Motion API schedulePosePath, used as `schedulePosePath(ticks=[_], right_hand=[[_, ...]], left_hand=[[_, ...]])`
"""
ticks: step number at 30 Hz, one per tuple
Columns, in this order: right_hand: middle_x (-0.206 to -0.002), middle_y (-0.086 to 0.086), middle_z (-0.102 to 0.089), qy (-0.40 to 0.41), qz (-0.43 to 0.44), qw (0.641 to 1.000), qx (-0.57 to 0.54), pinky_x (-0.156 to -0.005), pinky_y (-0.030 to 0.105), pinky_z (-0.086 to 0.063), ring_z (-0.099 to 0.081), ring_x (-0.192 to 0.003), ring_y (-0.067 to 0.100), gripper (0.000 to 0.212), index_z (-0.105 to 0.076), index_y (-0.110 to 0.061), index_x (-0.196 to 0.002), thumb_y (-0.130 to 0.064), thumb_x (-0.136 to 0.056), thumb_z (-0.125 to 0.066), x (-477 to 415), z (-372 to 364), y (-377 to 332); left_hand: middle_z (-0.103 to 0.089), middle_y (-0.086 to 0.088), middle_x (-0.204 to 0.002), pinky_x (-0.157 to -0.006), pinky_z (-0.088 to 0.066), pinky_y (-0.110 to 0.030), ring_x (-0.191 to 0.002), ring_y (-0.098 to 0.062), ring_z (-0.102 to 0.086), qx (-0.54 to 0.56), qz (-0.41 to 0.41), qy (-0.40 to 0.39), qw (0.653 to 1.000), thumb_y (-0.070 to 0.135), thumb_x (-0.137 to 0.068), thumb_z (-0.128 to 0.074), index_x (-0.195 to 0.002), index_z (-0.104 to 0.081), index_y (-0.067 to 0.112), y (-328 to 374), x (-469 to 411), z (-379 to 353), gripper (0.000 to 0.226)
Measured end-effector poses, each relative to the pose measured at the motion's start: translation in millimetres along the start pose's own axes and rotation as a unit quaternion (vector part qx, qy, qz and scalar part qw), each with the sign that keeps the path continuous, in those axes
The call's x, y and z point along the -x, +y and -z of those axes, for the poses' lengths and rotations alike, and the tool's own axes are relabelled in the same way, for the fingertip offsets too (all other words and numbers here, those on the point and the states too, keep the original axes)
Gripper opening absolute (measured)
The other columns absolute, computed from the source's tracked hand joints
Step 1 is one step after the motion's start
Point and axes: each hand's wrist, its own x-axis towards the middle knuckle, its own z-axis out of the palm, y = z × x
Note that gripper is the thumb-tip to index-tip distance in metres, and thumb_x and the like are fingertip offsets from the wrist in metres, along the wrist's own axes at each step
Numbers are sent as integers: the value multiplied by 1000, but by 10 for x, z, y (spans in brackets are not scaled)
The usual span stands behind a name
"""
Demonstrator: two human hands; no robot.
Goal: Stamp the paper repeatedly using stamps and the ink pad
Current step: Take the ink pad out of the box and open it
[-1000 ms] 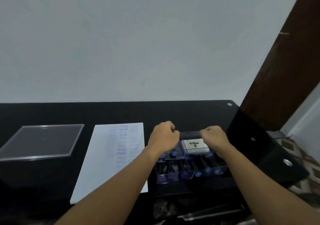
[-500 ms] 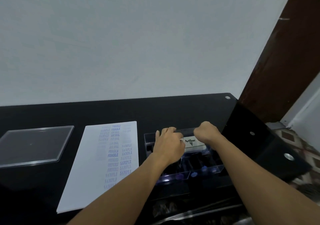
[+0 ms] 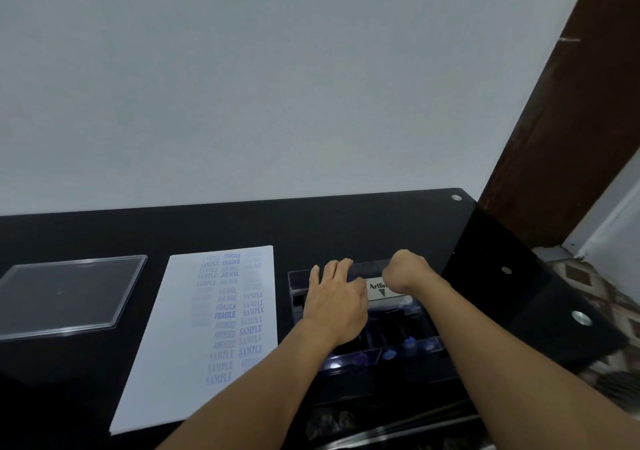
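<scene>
We are working at the clear stamp box (image 3: 398, 352) on the desk (image 3: 207, 228), probably fetching a stamp. Our left hand (image 3: 334, 306) is lying flat across it, fingers straight. Our right hand (image 3: 405, 271) is curling at the ink pad (image 3: 381, 290), and we cannot tell what it holds. The paper (image 3: 194, 345) is lying at nine o'clock of the box. Next, we are needing a stamp lifted and inked.

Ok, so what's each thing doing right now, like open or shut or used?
White paper sheet: flat, covered with blue stamped words.
Clear plastic stamp box: open, stamps inside.
Clear flat plastic lid: off, lying on black table.
White-labelled ink pad: in the box, seemingly shut.
Left hand: fingers straight, lying over the box.
Right hand: curled at the ink pad; grip hidden.
</scene>
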Motion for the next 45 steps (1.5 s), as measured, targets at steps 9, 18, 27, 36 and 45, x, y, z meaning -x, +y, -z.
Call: schedulePosePath(ticks=[9,18,27,36,45], right_hand=[[-97,8,-56,-17,-4,999,37,-68,29,-43,-54,-86,22,9,-54,-6,-102,-11,-99,-47,-48,13,-70],[-78,7,-56,86,-16,995,-53,-54,28,-40,-50,-63,18,24,-49,-9,-73,-11,-97,-54,1,138,-43],[-92,6,-60,164,3,964,-210,-57,32,-50,-48,-67,8,18,-61,-11,-107,-3,-94,-52,135,154,55],[-102,4,-62,185,24,922,-340,-71,31,-49,-60,-96,22,16,-61,-13,-99,-1,-91,-55,291,354,-152],[-106,7,-67,51,81,899,-427,-89,49,-59,-66,-100,25,26,-65,-13,-105,2,-85,-59,587,-181,-935]], left_hand=[[-24,-6,-157,-121,-9,-55,-145,-28,-20,3,0,-6,1000,31,-103,-37,-119,-62,21,2,-7,-13,32],[-19,-6,-161,-121,-4,-54,-148,-27,-12,18,8,-31,999,34,-104,-31,-136,-53,24,-4,-22,-31,39],[-21,-9,-162,-121,3,-55,-151,-26,-8,125,52,-88,987,35,-102,-31,-145,-44,23,35,-62,133,47],[-63,5,-108,-83,-54,-41,-93,-15,-62,353,128,39,926,34,-96,-45,-118,-58,27,-53,54,618,26],[-62,14,-103,-61,-47,-8,-90,-4,-60,431,243,128,860,19,-99,-54,-115,-57,22,-835,662,1084,16]])
